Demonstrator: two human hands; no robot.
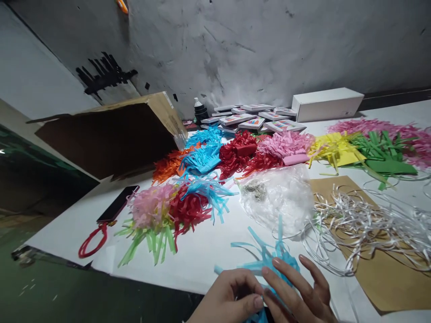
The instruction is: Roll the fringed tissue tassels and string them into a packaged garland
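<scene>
Light blue paper fringe lies at the table's front edge, its strips fanned out beyond my fingers. My left hand is closed, thumb and fingers pinched on the lower part of this fringe. Beside it, my right hand has its fingers apart and slightly bent over the blue strips, the fingertips touching the paper near my left thumb. The bottom of the fringe is partly hidden by both hands. A tangle of white ribbon lies to the right on brown paper.
Finished-looking tassels, pink, red and green, lie left of centre beside a phone. Coloured fringe bundles line the back, with flat boxes and a white box behind. A plastic bag sits mid-table; an open carton stands left.
</scene>
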